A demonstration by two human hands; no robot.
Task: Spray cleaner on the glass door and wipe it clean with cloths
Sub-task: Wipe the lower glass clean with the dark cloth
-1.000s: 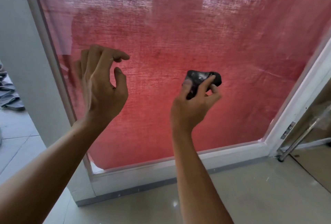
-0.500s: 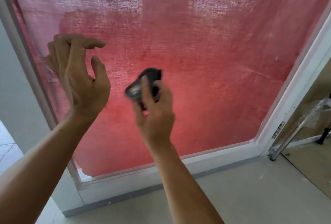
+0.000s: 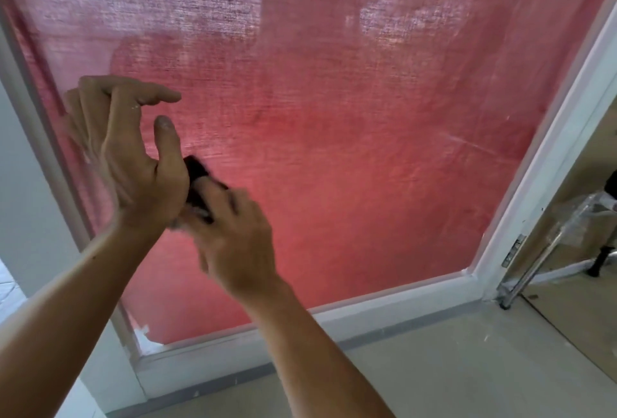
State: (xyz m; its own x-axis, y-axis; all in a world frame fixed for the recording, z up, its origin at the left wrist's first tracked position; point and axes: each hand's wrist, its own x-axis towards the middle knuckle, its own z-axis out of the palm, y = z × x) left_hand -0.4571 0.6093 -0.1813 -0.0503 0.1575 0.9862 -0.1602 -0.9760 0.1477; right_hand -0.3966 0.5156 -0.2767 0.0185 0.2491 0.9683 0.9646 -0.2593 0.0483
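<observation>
Right hand gripping dark cloth, left hand loose-fingered, against glass door.

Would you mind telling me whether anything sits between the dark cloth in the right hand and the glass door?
The left hand does: its palm and thumb overlap the small dark wadded cloth that the right hand grips before the red-backed glass door.
</observation>
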